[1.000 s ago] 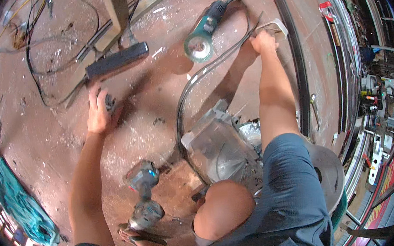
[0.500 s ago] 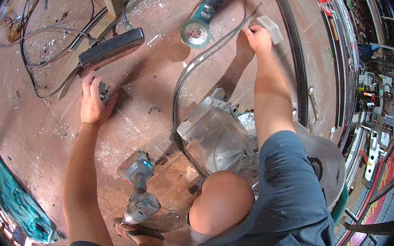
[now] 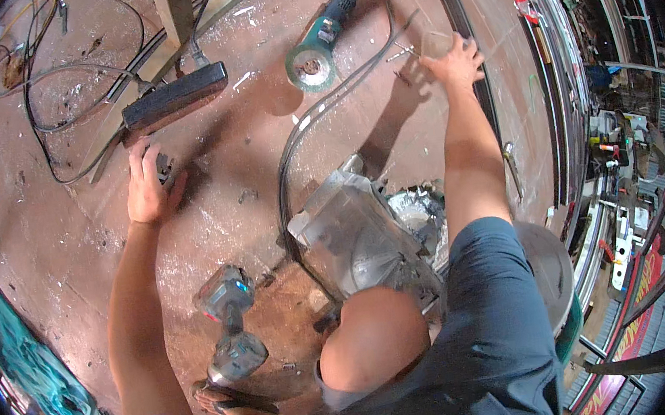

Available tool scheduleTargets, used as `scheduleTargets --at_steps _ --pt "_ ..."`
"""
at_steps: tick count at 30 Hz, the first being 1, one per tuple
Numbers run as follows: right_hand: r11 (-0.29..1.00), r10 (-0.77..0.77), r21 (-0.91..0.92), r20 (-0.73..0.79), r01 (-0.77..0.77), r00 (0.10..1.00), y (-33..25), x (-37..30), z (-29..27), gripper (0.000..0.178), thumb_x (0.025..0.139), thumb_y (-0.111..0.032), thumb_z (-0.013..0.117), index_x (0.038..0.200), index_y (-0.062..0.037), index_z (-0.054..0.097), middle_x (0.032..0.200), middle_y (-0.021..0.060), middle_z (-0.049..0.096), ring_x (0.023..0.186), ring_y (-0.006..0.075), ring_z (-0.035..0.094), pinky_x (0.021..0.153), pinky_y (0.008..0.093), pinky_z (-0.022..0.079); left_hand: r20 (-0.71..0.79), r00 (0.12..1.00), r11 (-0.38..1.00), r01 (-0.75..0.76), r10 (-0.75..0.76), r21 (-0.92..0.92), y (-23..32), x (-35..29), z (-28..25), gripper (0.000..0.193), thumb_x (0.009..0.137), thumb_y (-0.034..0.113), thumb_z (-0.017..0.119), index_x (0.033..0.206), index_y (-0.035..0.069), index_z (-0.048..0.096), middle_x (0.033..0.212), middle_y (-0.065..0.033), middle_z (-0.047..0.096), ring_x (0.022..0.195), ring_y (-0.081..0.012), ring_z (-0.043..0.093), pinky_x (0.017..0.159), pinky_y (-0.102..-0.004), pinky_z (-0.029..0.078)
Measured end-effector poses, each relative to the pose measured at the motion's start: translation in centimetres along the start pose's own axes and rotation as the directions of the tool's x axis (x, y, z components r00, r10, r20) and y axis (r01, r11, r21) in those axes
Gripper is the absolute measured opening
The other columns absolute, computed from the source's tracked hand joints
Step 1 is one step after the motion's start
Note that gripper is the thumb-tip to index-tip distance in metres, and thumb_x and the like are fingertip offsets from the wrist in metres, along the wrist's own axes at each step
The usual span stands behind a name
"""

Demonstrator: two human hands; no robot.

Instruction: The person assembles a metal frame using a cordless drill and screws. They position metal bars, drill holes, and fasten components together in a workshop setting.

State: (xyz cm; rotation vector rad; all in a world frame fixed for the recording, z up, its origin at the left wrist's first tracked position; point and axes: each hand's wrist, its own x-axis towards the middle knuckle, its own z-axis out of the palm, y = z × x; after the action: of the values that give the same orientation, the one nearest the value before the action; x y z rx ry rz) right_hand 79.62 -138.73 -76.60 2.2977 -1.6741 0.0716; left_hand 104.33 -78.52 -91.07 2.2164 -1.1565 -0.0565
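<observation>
My left hand point(image 3: 146, 186) rests low over the floor, fingers curled with the thumb around a small dark metal piece point(image 3: 165, 167), partly hidden. My right hand point(image 3: 457, 63) is stretched out at the far right with its fingers spread. It lies against a clear plastic box point(image 3: 435, 42), whose far side shows beyond the thumb. Beside the box lie a few thin rods point(image 3: 402, 52), too small to name surely. An angle grinder point(image 3: 316, 51) lies left of the box. The long black power strip point(image 3: 175, 96) sits beyond my left hand.
A cordless impact driver point(image 3: 231, 319) stands near my foot. Before my knee point(image 3: 374, 337) is a saw with a clear guard point(image 3: 359, 225). A black cable point(image 3: 287, 163) curves across the floor. A dark metal bar point(image 3: 453, 0) runs along the right. Teal cloth point(image 3: 32, 360) lies at left.
My right hand has spread its fingers and shifted right across the clear box. Thin rods now show beside the box. The left hand keeps its curled pose; the whole view has shifted slightly.
</observation>
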Motion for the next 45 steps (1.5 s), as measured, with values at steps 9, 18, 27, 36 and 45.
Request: scheduleTargets --at_steps 9,18,27,36,45 --pt "0.965 -0.044 -0.230 0.321 0.123 0.946 6.0 4.3 8.0 0.033 0.105 -0.027 0.066 0.123 -0.0034 0.080 0.132 0.0198 0.079 0.123 0.0360 0.077 0.105 0.0494 0.062 0.004 1.000 1.000 0.018 -0.018 0.005 0.6 0.2 -0.2 0.078 0.084 0.010 0.087 0.151 0.005 0.047 0.154 -0.0280 0.049 0.140 -0.0543 0.053 0.113 -0.0566 0.053" --pt "0.650 -0.697 0.611 0.717 0.452 0.033 -5.9 -3.5 -3.1 0.036 0.083 -0.034 0.079 0.098 -0.0021 0.081 0.092 0.0170 0.080 0.074 0.0319 0.074 0.069 0.0457 0.061 0.001 1.000 1.000 0.004 -0.004 0.023 0.7 0.2 -0.5 0.076 0.084 0.007 0.084 0.151 0.004 0.047 0.154 -0.0280 0.050 0.140 -0.0537 0.053 0.113 -0.0568 0.053" --pt "0.430 -0.827 0.866 0.492 0.256 -0.272 -17.8 -25.2 -3.3 0.051 0.100 -0.051 0.074 0.094 -0.0014 0.082 0.092 0.0122 0.082 0.084 0.0231 0.076 0.079 0.0429 0.058 -0.033 0.999 1.000 -0.017 0.017 0.001 0.5 0.5 0.0 0.068 0.089 0.006 0.080 0.149 0.004 0.049 0.154 -0.0285 0.051 0.139 -0.0541 0.055 0.111 -0.0561 0.054" --pt "0.782 -0.584 0.170 0.537 0.600 0.609 -3.7 0.1 4.6 0.040 0.097 -0.040 0.066 0.114 -0.0079 0.083 0.124 0.0239 0.078 0.116 0.0394 0.075 0.102 0.0527 0.059 -0.038 0.999 1.000 -0.012 0.013 0.025 0.7 0.5 -0.3 0.067 0.090 0.003 0.082 0.148 0.005 0.049 0.154 -0.0287 0.051 0.140 -0.0532 0.055 0.112 -0.0565 0.054" --pt "0.779 -0.627 0.261 0.308 0.570 0.716 1.4 1.3 8.9 0.081 0.084 -0.030 0.092 0.155 -0.0102 0.061 0.160 0.0242 0.056 0.147 0.0421 0.055 0.123 0.0483 0.047 -0.022 1.000 1.000 -0.016 0.017 0.027 0.3 0.3 -0.3 0.067 0.090 0.001 0.080 0.149 0.005 0.048 0.154 -0.0288 0.050 0.141 -0.0536 0.054 0.114 -0.0560 0.053"
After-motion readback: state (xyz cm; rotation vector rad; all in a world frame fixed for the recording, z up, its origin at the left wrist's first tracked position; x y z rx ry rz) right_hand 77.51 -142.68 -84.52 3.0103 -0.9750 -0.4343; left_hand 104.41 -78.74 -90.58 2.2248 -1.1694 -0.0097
